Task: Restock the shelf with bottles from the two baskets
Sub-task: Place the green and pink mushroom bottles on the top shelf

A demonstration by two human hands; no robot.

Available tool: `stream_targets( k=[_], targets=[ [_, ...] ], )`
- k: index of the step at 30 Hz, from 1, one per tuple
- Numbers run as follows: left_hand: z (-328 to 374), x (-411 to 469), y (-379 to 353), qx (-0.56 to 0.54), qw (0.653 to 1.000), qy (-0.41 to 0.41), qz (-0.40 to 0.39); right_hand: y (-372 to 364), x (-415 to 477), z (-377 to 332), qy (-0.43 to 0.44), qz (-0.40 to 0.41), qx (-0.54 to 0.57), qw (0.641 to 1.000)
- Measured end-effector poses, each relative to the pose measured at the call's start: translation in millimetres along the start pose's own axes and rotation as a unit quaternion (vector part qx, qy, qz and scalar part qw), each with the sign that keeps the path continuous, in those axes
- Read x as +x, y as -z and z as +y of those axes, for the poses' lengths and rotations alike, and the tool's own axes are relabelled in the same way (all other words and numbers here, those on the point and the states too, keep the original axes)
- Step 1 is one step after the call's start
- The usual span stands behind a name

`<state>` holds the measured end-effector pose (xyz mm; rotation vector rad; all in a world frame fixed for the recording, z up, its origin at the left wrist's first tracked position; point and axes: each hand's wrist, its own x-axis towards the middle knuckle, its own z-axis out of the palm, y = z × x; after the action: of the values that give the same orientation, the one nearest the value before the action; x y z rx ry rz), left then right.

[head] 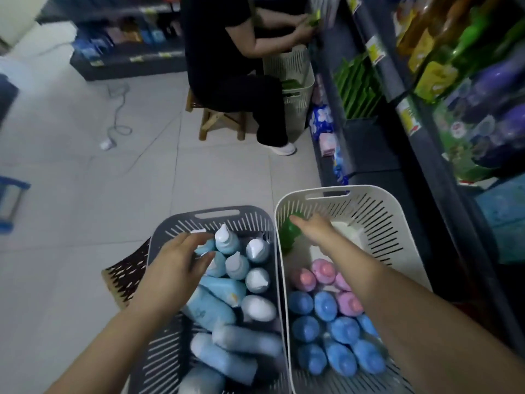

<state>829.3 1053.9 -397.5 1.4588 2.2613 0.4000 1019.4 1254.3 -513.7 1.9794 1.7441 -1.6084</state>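
Note:
A grey basket [170, 228] on the floor holds several light-blue and grey bottles [257, 280]. To its right, a white basket [380, 211] holds several blue bottles [325, 305], pink bottles [324, 270] and one green bottle [288, 234] at its far end. My left hand [176, 260] hovers over the far bottles in the grey basket, fingers curved and spread, holding nothing that shows. My right hand [314, 227] reaches into the white basket and lies against the green bottle; whether the fingers grip it is hidden. The shelf [426, 137] runs along the right.
A person in black sits on a wooden stool [218, 120] ahead, handling green packs over another white basket [298, 81]. A cable with a plug [113, 129] lies on the tiled floor. A patterned mat [125, 274] sits left of the grey basket.

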Motion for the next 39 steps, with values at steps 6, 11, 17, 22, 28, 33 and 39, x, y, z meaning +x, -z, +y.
stream_targets(
  k=[6,11,17,22,28,33,39],
  targets=[
    [-10,7,-11,-0.007,1.0,0.0,-0.011,-29,24,13,-0.019,0.019,0.084,0.996],
    [7,12,-20,-0.031,0.998,-0.05,-0.018,-11,-20,12,-0.003,0.06,0.068,0.996],
    [74,21,-52,-0.055,0.982,-0.169,-0.069,54,-96,-1,0.013,0.039,0.199,0.979],
    [128,31,-68,-0.196,0.96,-0.189,-0.062,96,-148,-18,0.064,-0.041,0.244,0.967],
    [133,37,-66,-0.221,0.966,-0.138,-0.007,116,-149,1,0.074,-0.122,0.211,0.967],
    [111,40,-50,-0.326,0.945,-0.036,0.006,112,-106,62,0.15,-0.021,-0.193,0.969],
    [102,43,-26,-0.378,0.921,0.013,0.089,92,-70,116,0.175,-0.092,-0.604,0.772]
  ],
)
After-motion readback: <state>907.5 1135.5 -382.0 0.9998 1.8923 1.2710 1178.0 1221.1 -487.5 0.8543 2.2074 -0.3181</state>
